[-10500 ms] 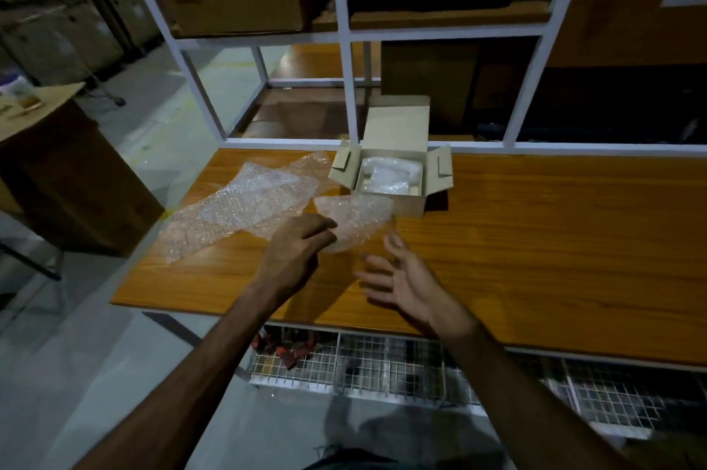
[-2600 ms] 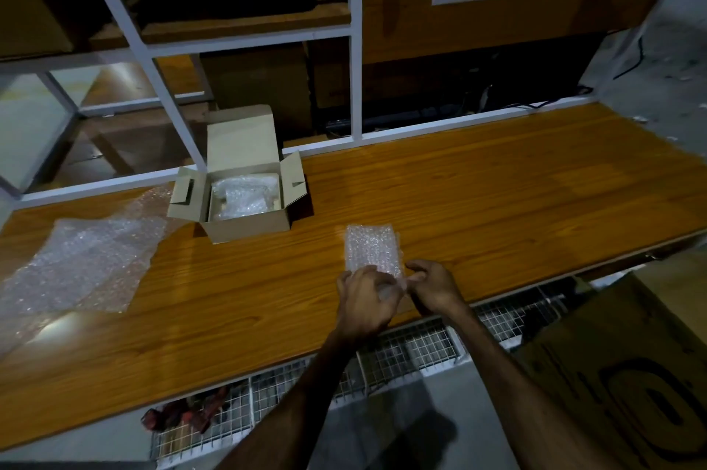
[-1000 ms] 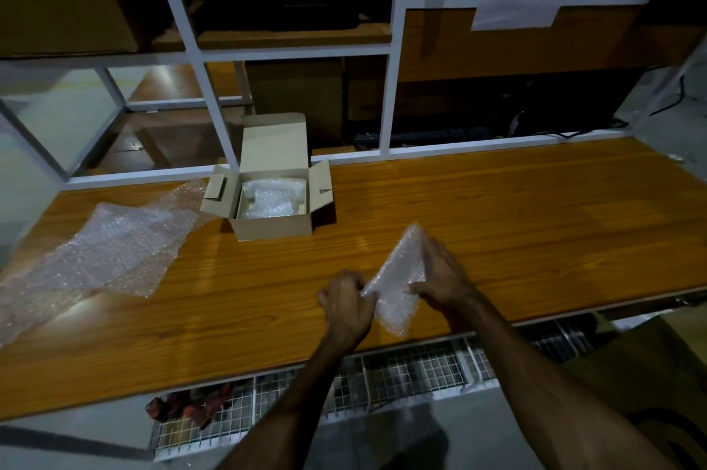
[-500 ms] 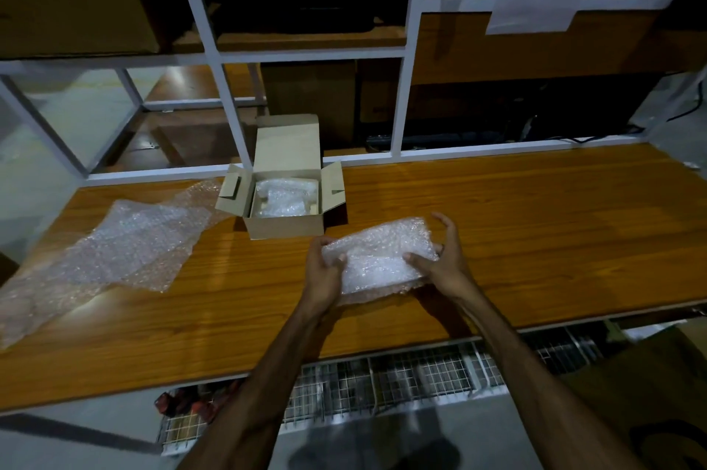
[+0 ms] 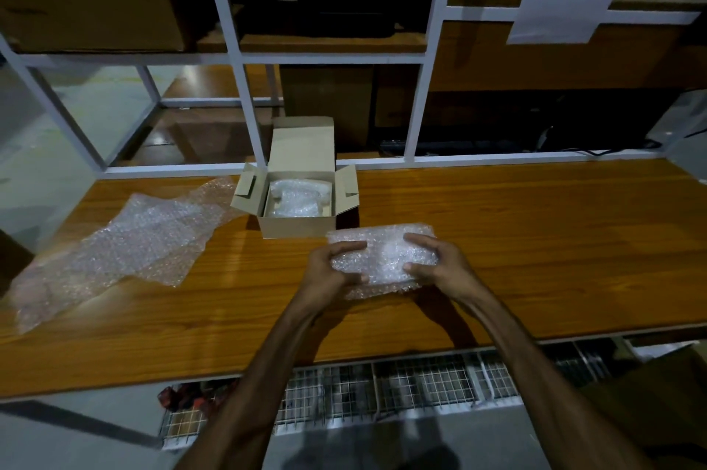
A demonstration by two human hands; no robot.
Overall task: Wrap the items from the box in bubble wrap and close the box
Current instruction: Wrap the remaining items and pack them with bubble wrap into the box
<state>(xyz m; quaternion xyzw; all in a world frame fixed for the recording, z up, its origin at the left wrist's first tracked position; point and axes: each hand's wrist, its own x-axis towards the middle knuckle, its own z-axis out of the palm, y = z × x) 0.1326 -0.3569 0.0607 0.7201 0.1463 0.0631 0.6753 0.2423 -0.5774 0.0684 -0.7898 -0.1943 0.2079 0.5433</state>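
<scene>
A bubble-wrapped bundle (image 5: 384, 253) is held just above the wooden table (image 5: 535, 240), right in front of the box. My left hand (image 5: 329, 270) grips its left end and my right hand (image 5: 440, 265) grips its right end, fingers over the top and thumbs below. What is inside the wrap is hidden. The small cardboard box (image 5: 302, 198) stands open behind it, lid up and side flaps out, with another bubble-wrapped item (image 5: 296, 198) lying inside.
A large loose sheet of bubble wrap (image 5: 126, 240) lies on the table to the left of the box. A white metal shelf frame (image 5: 248, 94) rises behind the table. A wire rack (image 5: 382, 389) sits below the table's front edge.
The bundle has been lifted and carried forward towards the box, and turned flat and wide between both hands. Earlier it lay near the table's front edge.
</scene>
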